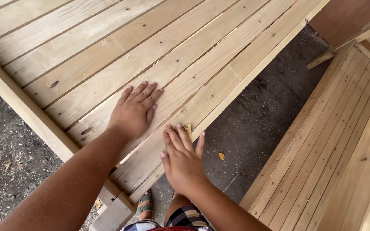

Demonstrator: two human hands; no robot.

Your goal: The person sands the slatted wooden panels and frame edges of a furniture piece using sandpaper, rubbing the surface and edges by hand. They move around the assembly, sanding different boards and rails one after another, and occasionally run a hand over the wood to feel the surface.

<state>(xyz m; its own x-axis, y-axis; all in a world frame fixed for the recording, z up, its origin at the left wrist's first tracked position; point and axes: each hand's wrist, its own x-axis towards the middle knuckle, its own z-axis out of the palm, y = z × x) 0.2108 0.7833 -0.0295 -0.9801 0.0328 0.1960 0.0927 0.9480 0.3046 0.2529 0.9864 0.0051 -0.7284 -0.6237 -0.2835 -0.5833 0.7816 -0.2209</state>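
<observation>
Our left hand (133, 112) lies spread and flat on the slatted wooden panel (108, 51), fingers pointing toward one o'clock. At its four o'clock, our right hand (183, 160) presses flat, fingers together, on a small piece of sandpaper (186, 128) near the panel's edge. At three o'clock, well apart across the dark floor (253, 124), stands a second slatted panel (335, 154).

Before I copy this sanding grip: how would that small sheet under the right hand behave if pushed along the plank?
The sandpaper looks thin and flat, so probably floppy and very light. Pinned under the right hand fingers, it likely drags rather than slides. The slatted panel looks stiff, steadied by the left hand.
</observation>
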